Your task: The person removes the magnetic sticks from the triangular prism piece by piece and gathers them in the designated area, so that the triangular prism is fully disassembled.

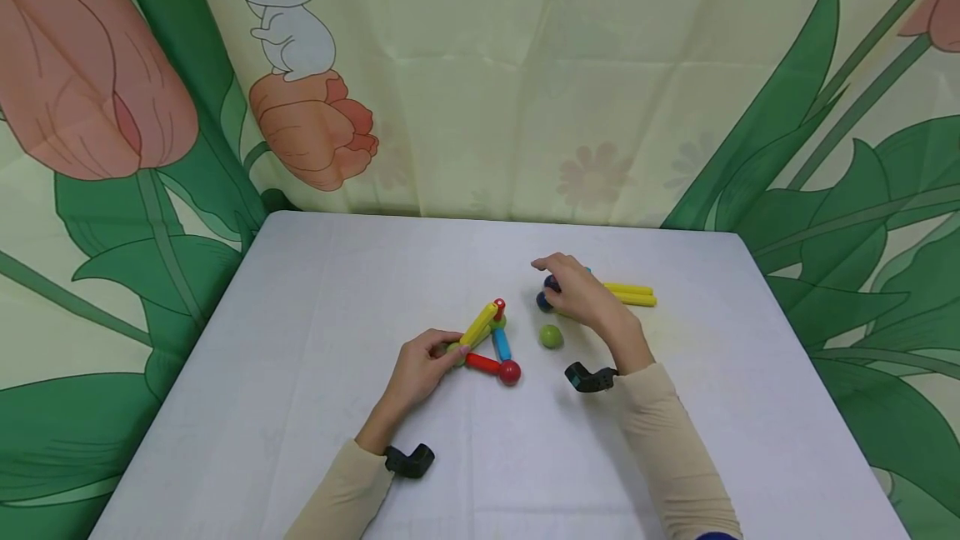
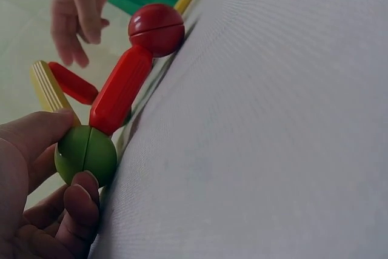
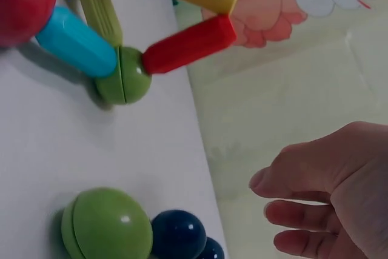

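My left hand [image 1: 424, 367] holds a toy frame of balls and rods at one corner. In the left wrist view its fingers and thumb grip a green ball [image 2: 85, 156], the thumb also touching a yellow rod [image 2: 48, 92] that slants up. A red rod [image 1: 482, 363] links this ball to a red ball [image 1: 510, 372]. From there a blue rod [image 1: 502, 344] runs to another green ball [image 3: 124, 77], which carries a raised red rod [image 3: 191, 43]. My right hand [image 1: 581, 290], fingers loosely bent and apparently holding nothing, hovers near two dark blue balls [image 1: 543, 302].
A loose green ball [image 1: 551, 337] lies between the frame and my right forearm. Yellow rods [image 1: 636, 300] lie to the right of that hand, which partly hides other pieces. White cloth covers the table [image 1: 337, 273]; a printed curtain [image 1: 480, 107] hangs behind.
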Motion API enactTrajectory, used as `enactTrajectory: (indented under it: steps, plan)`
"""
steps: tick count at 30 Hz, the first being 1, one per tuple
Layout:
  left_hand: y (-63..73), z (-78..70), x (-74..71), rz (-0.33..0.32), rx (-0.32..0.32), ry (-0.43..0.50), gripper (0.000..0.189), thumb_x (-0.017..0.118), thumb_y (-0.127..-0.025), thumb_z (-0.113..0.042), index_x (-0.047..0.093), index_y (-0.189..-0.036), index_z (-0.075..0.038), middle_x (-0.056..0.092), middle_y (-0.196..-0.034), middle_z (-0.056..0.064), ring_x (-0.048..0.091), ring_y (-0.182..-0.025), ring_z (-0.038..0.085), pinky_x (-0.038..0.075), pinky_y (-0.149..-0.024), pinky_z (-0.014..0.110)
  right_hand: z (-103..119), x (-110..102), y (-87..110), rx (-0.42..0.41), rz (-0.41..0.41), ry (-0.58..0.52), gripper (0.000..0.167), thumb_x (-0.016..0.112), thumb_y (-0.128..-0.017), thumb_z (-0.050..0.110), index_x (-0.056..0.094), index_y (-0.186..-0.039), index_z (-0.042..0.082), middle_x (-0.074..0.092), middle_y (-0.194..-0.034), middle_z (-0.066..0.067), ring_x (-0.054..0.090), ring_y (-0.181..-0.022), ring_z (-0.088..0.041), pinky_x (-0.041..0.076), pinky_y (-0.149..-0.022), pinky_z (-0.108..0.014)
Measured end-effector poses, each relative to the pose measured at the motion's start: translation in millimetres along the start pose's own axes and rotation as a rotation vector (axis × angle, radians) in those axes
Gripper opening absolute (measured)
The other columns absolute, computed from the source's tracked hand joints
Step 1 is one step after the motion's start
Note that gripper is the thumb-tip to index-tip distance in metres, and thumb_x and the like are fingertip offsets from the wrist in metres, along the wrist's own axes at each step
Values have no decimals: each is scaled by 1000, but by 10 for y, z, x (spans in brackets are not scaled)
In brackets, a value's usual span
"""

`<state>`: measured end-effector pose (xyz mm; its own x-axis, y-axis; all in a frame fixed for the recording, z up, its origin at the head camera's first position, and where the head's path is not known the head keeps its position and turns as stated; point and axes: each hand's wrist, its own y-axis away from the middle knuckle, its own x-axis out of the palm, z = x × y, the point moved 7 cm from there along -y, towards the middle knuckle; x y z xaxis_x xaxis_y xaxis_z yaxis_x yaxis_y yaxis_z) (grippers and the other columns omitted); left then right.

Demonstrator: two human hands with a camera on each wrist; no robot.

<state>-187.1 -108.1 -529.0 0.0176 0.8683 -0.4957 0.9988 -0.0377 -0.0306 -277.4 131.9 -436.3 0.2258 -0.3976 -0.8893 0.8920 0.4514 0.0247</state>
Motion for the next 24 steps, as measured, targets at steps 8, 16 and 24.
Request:
enactTrajectory:
  steps: [8,16,24]
  plan:
    - [-5,-2,-6,-4,3,-3,27,76,-89,-32,75,-113,-20,58,-80,-3,49,-73,13,36,-58,20,202,138,44,-26,54,-68,53,67,-93,11,51,-143,6,58,-135,-14,55,-107,-25,54,-95,-42]
    - [-8,-15,-6,-2,18,0,27,77,-88,-31,75,-113,-19,57,-79,-2,48,-71,12,37,-58,20,367,376,14,-64,116,-99,52,69,-92,11,52,-142,9,59,-131,-9,58,-108,-22,56,-88,-32]
    - [-4,-11,-6,1,25,36,27,78,-87,-28,76,-112,-18,61,-80,-1,50,-68,11,39,-56,20,420,554,-46,-57,145,-157,35,68,-92,9,60,-127,7,63,-113,-5,57,-96,-18,56,-84,-29]
